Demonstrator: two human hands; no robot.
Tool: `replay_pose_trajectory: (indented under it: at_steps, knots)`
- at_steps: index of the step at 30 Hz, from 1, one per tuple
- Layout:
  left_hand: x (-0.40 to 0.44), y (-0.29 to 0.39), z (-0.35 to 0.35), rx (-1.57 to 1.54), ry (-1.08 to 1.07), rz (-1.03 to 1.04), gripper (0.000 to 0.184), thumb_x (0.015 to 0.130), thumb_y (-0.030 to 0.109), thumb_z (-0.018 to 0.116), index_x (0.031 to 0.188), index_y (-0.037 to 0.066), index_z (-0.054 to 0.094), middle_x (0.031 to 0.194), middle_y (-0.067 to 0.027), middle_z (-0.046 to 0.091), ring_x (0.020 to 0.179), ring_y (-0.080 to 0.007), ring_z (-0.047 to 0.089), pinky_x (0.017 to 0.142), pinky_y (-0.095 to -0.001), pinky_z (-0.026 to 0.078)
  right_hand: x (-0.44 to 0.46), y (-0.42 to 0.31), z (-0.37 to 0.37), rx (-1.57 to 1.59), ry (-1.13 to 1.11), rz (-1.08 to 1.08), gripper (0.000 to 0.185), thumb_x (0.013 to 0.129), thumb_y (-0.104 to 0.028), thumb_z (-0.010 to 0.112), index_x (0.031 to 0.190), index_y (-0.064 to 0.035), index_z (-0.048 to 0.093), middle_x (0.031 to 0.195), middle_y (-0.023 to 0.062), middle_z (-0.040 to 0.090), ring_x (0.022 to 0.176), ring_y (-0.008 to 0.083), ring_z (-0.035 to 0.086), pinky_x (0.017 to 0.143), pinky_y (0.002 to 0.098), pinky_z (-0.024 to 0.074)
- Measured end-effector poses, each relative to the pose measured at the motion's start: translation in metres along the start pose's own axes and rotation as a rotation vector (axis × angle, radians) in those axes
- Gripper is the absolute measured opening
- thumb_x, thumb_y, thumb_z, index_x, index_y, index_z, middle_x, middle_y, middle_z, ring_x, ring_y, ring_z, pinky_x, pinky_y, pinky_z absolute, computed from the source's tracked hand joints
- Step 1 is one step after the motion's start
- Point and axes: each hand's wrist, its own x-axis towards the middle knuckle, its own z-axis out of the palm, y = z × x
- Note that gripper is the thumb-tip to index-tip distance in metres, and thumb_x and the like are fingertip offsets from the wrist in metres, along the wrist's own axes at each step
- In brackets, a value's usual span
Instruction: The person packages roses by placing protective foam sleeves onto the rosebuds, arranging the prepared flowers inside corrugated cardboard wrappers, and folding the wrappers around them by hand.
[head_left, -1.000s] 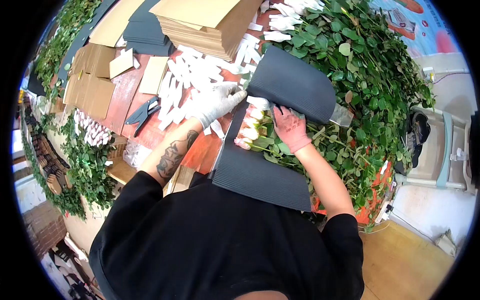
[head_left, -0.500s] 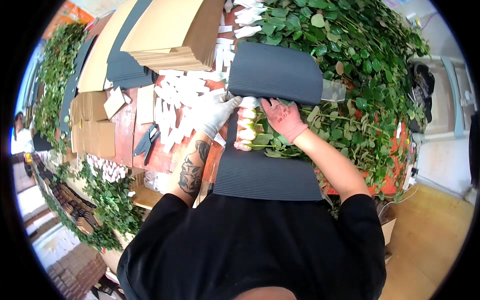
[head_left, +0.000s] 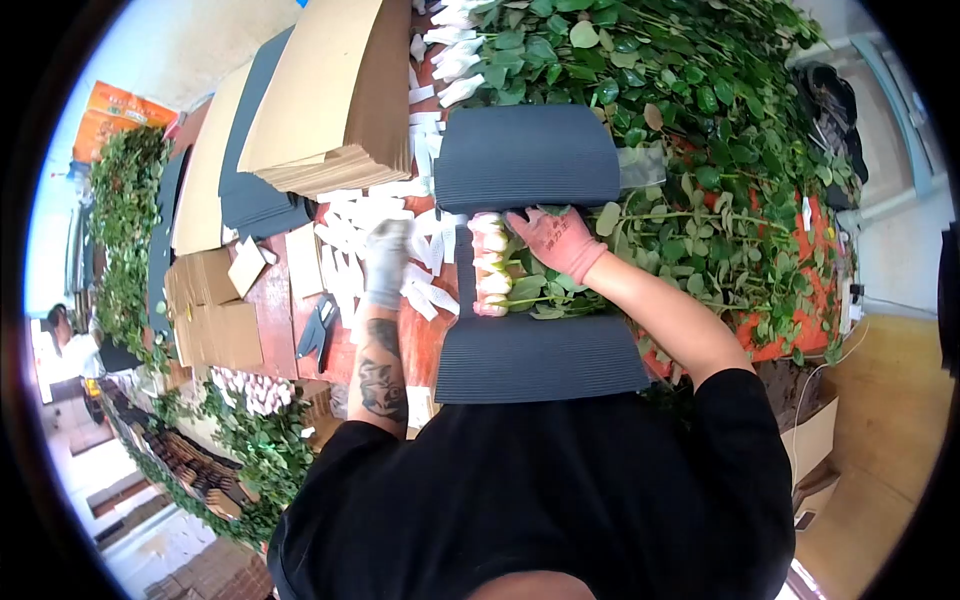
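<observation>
In a whitish glove, my left hand [head_left: 387, 262] is over the scattered white paper strips [head_left: 430, 240], left of the flowers. Motion smears its fingers, so whether they hold a strip cannot be told. My right hand [head_left: 560, 243], in a pink glove, lies palm down on the stems beside the top of a row of pale pink and cream roses [head_left: 492, 265]. Its fingers reach out towards the blooms. The roses lie on a dark ribbed corrugated sheet, whose upper flap [head_left: 530, 155] curls over above them and whose lower part [head_left: 540, 360] is against my body.
Leafy rose stems [head_left: 700, 120] fill the table's right side. White-wrapped blooms [head_left: 460, 65] lie at the back. A tall stack of brown cardboard sheets [head_left: 310, 100], black sheets [head_left: 262, 190] and a dark stapler-like tool [head_left: 318, 328] are to the left. Another person [head_left: 75, 345] is at far left.
My left hand has moved left, away from the top of the rose row to over the paper strips. My right hand stays by the roses. The whole view has shifted slightly.
</observation>
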Motion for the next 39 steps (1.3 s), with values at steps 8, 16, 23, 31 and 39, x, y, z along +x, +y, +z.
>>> replay_pose_trajectory:
  at_steps: [8, 16, 23, 31, 39]
  knots:
    - [-0.059, 0.078, -0.022, 0.764, -0.194, 0.590, 0.025, 0.085, 0.019, 0.059, 0.103, 0.004, 0.067, 0.096, -0.0136, 0.068, 0.089, -0.0237, 0.066, 0.079, -0.0331, 0.051, 0.002, -0.003, -0.001, -0.004, -0.040, 0.022, 0.036, 0.086, -0.016, 0.042, 0.120, -0.0113, 0.054, 0.094, 0.0104, 0.064, 0.091, 0.0273, 0.061, 0.074, 0.0419, 0.0476]
    - [-0.080, 0.059, 0.063, 1.165, -0.849, 0.559, 0.051, 0.087, 0.027, 0.051, 0.134, 0.009, 0.043, 0.142, -0.0135, 0.037, 0.108, -0.0286, 0.058, 0.087, -0.0354, 0.049, -0.004, 0.002, -0.006, 0.000, -0.064, -0.010, 0.037, 0.087, -0.018, 0.041, 0.123, -0.0133, 0.052, 0.106, 0.0135, 0.064, 0.091, 0.0257, 0.064, 0.064, 0.0394, 0.0494]
    - [-0.078, 0.062, 0.058, 1.086, -0.901, 0.491, 0.052, 0.088, 0.029, 0.051, 0.135, 0.008, 0.042, 0.146, -0.0161, 0.031, 0.118, -0.0331, 0.050, 0.097, -0.0382, 0.043, 0.010, -0.005, -0.033, 0.070, -0.265, 0.026, 0.038, 0.087, -0.015, 0.042, 0.123, -0.0162, 0.052, 0.098, 0.0105, 0.064, 0.085, 0.0246, 0.064, 0.066, 0.0375, 0.0487]
    - [-0.046, 0.027, 0.039, 0.736, -0.872, 0.629, 0.038, 0.091, 0.026, 0.052, 0.123, 0.006, 0.053, 0.125, -0.0146, 0.054, 0.104, -0.0291, 0.059, 0.089, -0.0341, 0.047, -0.003, 0.005, -0.134, 0.373, 0.288, 0.102, 0.046, 0.082, -0.025, 0.060, 0.124, -0.0088, 0.053, 0.091, 0.0093, 0.065, 0.079, 0.0206, 0.062, 0.075, 0.0322, 0.0495]
    - [-0.059, 0.090, 0.011, 0.748, -0.584, 0.552, 0.022, 0.082, 0.021, 0.064, 0.094, 0.002, 0.066, 0.089, -0.0095, 0.066, 0.084, -0.0228, 0.062, 0.076, -0.0328, 0.048, 0.021, 0.161, -0.060, 1.049, 0.192, 0.823, 0.061, 0.084, -0.023, 0.065, 0.133, 0.0056, 0.039, 0.130, 0.0193, 0.050, 0.117, 0.0229, 0.051, 0.096, 0.0302, 0.0391]
